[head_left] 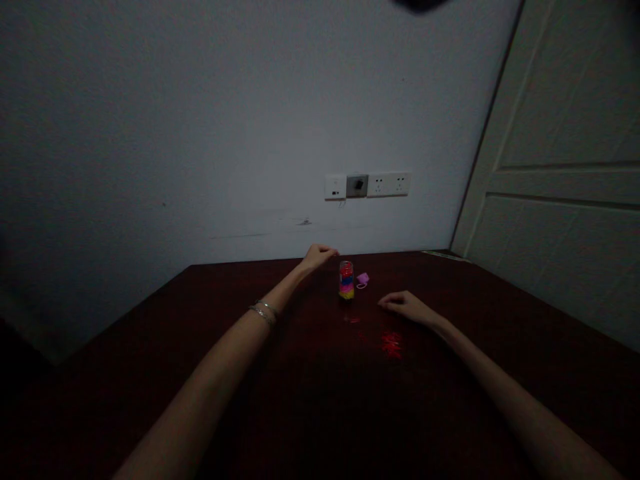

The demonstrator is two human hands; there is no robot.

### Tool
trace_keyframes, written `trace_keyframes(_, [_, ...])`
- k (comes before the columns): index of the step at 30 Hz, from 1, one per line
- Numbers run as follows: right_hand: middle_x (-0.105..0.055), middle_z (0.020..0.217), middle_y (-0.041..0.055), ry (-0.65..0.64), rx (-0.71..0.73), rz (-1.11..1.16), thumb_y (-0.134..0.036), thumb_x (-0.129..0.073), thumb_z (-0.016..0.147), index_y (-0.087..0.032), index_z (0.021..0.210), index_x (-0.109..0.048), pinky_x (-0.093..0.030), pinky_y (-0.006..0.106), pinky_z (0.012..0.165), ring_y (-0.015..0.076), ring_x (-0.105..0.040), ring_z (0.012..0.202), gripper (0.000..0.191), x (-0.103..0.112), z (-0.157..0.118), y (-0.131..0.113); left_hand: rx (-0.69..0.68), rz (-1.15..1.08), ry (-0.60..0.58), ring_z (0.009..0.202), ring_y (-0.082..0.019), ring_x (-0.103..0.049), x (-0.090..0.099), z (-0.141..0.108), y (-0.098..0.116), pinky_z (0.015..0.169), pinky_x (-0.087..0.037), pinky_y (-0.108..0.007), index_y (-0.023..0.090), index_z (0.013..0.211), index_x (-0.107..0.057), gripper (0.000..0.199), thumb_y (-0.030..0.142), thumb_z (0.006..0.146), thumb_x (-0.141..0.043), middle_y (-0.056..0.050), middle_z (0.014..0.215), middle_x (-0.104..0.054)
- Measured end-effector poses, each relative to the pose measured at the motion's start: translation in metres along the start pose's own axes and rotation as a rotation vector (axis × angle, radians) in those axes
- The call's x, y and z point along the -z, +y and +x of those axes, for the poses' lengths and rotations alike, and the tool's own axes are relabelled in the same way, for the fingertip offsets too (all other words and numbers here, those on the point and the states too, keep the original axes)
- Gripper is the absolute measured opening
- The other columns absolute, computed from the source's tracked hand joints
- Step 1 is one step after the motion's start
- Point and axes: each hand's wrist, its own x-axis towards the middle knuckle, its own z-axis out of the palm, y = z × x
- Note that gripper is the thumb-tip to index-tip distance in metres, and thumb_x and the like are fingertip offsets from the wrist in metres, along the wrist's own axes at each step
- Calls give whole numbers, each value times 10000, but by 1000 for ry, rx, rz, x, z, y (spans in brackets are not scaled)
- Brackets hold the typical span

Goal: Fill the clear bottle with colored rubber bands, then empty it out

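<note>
Bare forearms (pixel 227 363) are spanning the tabletop (pixel 320 407); I am seeing the colourful jar (pixel 346 280) standing upright at five o'clock from the nearer left hand (pixel 318 257), ten from the right hand (pixel 409 307). Both hands' fingers are looking narrow; whether they're holding anything, I cannot tell.

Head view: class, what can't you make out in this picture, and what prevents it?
In the head view:
- Left hand: any small piece between its fingertips, lost to size and dimness.
- Right hand: its grip, hidden by its curled fingers.
- Red pieces: their number, too small and blurred.
- Jar: what its coloured layers are, too small.
- Dark shape: cut off by the top edge.
</note>
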Motion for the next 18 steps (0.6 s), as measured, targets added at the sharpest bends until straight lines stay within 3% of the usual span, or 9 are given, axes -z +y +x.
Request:
trace_keyframes(4, [-617, 988, 75, -302, 21, 11, -403, -606, 687, -142, 1142, -571, -450, 293, 756, 166, -571, 846, 525, 16, -11, -19, 50, -54, 119, 487, -69, -415, -1, -1, -46, 472, -291, -190, 85, 718, -678, 290, 338, 714, -535, -7, 559, -560])
trace_keyframes(7, [-572, 1049, 82, -460, -27, -36, -387, -685, 611, -159, 1156, -556, -457, 273, 736, 154, -564, 833, 604, 23, -21, -33, 121, -76, 163, 496, -81, -438, 0, -9, -75, 485, -298, -197, 86, 653, -664, 282, 342, 701, -554, -25, 545, -562])
trace_keyframes(11, [-544, 1059, 76, -552, -100, -130, -366, -740, 534, -178, 1125, -557, -468, 232, 649, 149, -556, 819, 646, 23, -30, -48, 205, -100, 193, 464, -79, -425, 3, -24, -97, 489, -299, -207, 93, 645, -657, 308, 371, 712, -541, -19, 520, -551])
trace_keyframes(18, [-560, 922, 41, -571, -194, -245, -273, -716, 517, -152, 1004, -564, -439, 183, 468, 108, -538, 660, 525, 6, -30, -63, 146, -27, 232, 497, -95, -457, 3, -33, -109, 519, -322, -214, 87, 674, -663, 332, 371, 729, -500, -22, 541, -563])
